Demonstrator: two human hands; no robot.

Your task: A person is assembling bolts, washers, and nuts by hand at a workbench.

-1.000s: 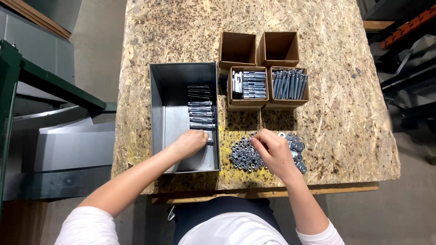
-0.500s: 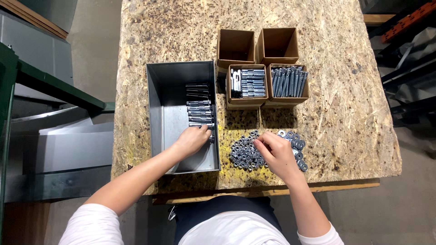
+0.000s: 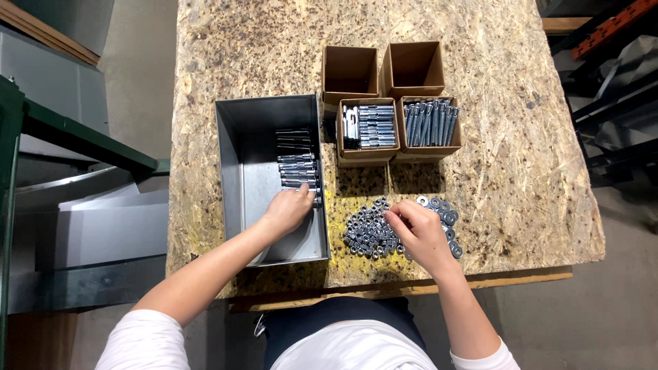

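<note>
Head view: left hand (image 3: 288,211) inside grey bin (image 3: 236,171), fingers loosely curled, tips touching the nearest of the stacked bolts (image 3: 297,166) (grip hidden). Right hand (image 3: 421,233) over pile of nuts (image 3: 369,231), fingertips pinched together on the pile. Washers (image 3: 445,214) just beside. Four boxes (image 3: 363,130) beyond, two filled with bolts.

A chipboard worktop (image 3: 521,178) fills the middle, over a grey concrete floor (image 3: 140,62). Left stands a green metal frame (image 3: 75,133) above grey sheet panels (image 3: 103,226); at top right, an orange rack beam (image 3: 606,27) in shadow.
</note>
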